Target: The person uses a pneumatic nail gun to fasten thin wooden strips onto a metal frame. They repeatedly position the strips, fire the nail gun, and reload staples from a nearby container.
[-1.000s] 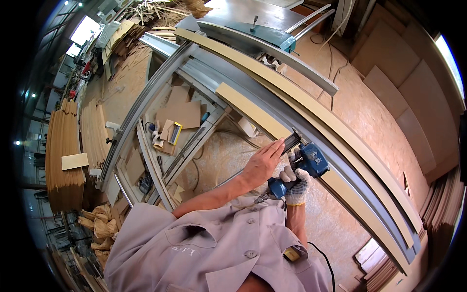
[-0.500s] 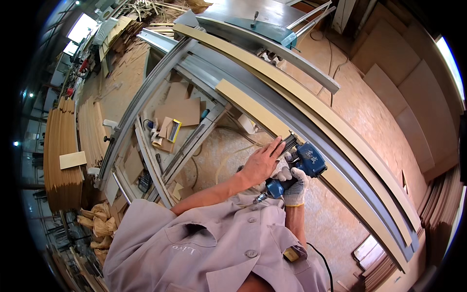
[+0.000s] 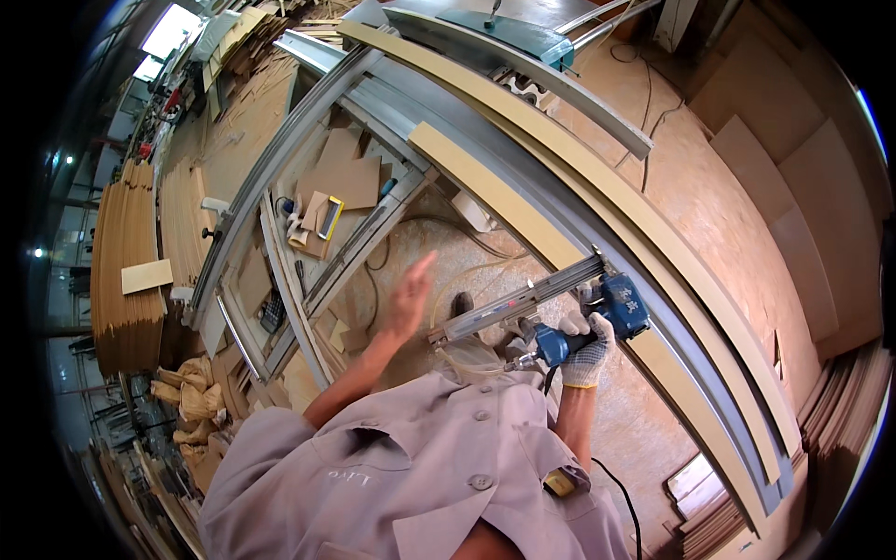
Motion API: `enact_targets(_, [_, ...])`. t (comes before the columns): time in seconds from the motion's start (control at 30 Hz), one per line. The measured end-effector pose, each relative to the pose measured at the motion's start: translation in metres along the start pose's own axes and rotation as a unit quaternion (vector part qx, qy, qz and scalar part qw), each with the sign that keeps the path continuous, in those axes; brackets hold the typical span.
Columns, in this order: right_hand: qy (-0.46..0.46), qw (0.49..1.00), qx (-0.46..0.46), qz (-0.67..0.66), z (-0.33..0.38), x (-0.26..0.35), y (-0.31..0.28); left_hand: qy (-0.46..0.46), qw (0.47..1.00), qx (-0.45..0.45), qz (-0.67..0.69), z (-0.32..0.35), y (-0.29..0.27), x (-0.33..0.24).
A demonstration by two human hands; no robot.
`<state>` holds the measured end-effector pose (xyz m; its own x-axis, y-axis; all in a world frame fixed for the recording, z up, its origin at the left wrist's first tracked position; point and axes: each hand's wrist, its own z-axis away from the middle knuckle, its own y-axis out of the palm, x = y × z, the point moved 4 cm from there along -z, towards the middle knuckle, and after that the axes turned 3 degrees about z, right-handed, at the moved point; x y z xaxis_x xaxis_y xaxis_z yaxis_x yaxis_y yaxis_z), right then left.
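Note:
My right hand (image 3: 588, 353), in a white knit glove, is wrapped round the handle of a blue air nail gun (image 3: 623, 306). Its long metal magazine (image 3: 509, 303) stretches leftward from the nose, which reaches over a pale yellow board (image 3: 497, 198); whether they touch I cannot tell. A hose fitting (image 3: 523, 361) shows at the handle's end, near my shirt. My bare left hand (image 3: 407, 303) hovers left of the magazine, slightly blurred, fingers stretched out and holding nothing.
A second long pale board (image 3: 560, 154) lies farther back on the metal machine rails (image 3: 439, 117). Scrap panels and a yellow-edged box (image 3: 330, 217) sit inside the frame at left. Stacked strips (image 3: 126, 271) stand far left; large panels (image 3: 812, 187) lean at right. A hose (image 3: 457, 224) curls on the floor.
My left hand has come off the nail gun and drawn back to the left. The nail gun has shifted slightly right in my right hand, with its magazine now exposed.

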<state>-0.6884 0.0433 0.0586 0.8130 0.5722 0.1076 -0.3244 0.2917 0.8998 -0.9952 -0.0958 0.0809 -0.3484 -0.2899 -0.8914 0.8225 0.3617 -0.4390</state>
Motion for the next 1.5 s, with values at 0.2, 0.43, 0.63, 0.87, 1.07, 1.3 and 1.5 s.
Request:
enact_targets(0.2, [0.081,0.996,0.017,-0.01,0.015,-0.018,-0.008,-0.138,0.919,-0.015,0.37,0.015,0.088,-0.039])
enact_targets(0.43, [0.082,0.997,0.006,-0.017,0.047,-0.013,-0.018,-0.106,0.912,0.013,0.397,0.004,0.124,-0.063])
enact_targets(0.63, [0.082,0.996,0.023,-0.029,0.078,0.007,-0.038,-0.056,0.895,0.157,0.413,0.018,0.16,-0.073])
enact_targets(0.87, [-0.039,0.995,0.086,-0.039,0.186,0.058,-0.078,-0.054,0.898,0.147,0.412,0.11,0.232,-0.077])
enact_targets(1.07, [-0.085,0.989,0.113,-0.049,0.269,0.108,-0.126,-0.044,0.909,0.078,0.408,0.171,0.262,-0.079])
enact_targets(1.3, [-0.146,0.981,0.087,-0.089,0.329,0.194,-0.173,-0.028,0.872,0.095,0.48,0.187,0.397,-0.136])
enact_targets(1.5, [-0.198,0.977,-0.02,0.07,0.382,0.338,-0.228,0.104,0.959,0.215,0.153,0.204,0.534,-0.181])
